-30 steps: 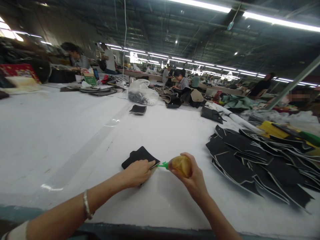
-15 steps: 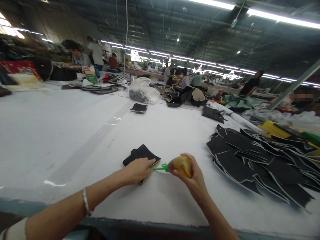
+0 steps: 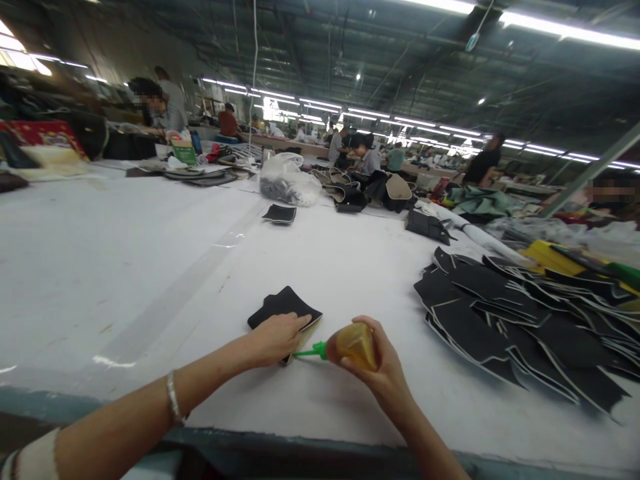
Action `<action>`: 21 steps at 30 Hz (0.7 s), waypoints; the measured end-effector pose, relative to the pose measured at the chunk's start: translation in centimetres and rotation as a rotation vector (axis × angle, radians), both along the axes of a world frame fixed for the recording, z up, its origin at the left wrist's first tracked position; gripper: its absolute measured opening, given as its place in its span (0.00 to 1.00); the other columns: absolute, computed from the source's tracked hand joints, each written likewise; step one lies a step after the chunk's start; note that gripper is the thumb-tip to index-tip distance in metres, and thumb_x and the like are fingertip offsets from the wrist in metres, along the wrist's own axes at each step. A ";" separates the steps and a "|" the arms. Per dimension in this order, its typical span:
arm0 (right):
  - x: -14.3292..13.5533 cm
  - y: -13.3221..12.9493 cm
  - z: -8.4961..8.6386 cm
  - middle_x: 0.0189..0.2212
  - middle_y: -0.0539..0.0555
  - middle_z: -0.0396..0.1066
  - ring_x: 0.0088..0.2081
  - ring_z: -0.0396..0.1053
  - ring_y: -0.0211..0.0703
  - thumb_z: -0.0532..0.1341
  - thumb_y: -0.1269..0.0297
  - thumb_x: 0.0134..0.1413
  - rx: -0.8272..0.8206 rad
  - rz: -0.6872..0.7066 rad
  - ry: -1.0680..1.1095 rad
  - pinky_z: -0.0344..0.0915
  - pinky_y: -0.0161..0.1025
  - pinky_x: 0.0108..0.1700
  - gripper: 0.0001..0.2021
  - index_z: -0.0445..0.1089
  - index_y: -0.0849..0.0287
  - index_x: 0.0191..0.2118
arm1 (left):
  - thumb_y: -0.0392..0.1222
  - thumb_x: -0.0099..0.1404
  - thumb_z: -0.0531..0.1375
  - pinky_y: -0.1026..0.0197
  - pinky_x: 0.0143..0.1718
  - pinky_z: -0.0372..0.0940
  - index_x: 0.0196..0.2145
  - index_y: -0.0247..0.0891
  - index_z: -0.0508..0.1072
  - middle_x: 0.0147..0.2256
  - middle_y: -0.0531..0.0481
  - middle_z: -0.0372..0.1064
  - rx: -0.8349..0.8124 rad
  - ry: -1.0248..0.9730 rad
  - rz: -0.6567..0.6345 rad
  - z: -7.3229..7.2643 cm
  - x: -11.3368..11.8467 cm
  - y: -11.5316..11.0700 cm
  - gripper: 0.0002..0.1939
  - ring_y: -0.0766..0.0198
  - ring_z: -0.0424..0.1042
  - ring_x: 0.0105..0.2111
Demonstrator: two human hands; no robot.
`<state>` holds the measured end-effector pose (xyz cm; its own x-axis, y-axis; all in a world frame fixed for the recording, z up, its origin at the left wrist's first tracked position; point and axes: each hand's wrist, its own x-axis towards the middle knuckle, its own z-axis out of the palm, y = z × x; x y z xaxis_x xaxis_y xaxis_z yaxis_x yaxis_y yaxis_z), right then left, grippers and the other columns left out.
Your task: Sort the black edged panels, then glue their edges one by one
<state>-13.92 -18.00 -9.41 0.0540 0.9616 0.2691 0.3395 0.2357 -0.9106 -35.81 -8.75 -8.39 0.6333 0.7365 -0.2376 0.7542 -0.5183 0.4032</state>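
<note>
A black leather piece [image 3: 283, 308] with a notched outline lies on the white table, a tan edge showing along its right side. My left hand [image 3: 280, 339] holds it down, index finger stretched along its right edge and the thumb hidden. In my right hand [image 3: 383, 360] is a squeeze bottle [image 3: 353, 345] of amber liquid, tipped on its side. Its thin green nozzle points left, with the tip at the lower right edge of the piece, just below my left fingers. Whether the tip touches the piece I cannot tell.
A spread pile of black leather pieces [image 3: 505, 320] lies at right. Farther back are a small black stack [image 3: 279, 214], a clear plastic bag [image 3: 290, 180], a black pouch [image 3: 428, 225] and a white roll [image 3: 480, 237]. Several people work beyond the table.
My right hand has moved the bottle left and slightly down, so the nozzle tip sits lower along the piece's edge. My left hand and the leather piece have barely moved.
</note>
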 end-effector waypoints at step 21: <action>-0.1 -0.9 -0.8 0.48 0.52 0.64 0.45 0.67 0.44 0.70 0.54 0.45 -0.020 0.102 0.064 0.66 0.37 0.48 0.29 0.61 0.53 0.52 | 0.44 0.69 0.40 0.49 0.50 0.63 0.65 0.34 0.54 0.49 0.36 0.67 -0.031 0.032 0.011 0.3 0.2 -0.2 0.30 0.48 0.70 0.47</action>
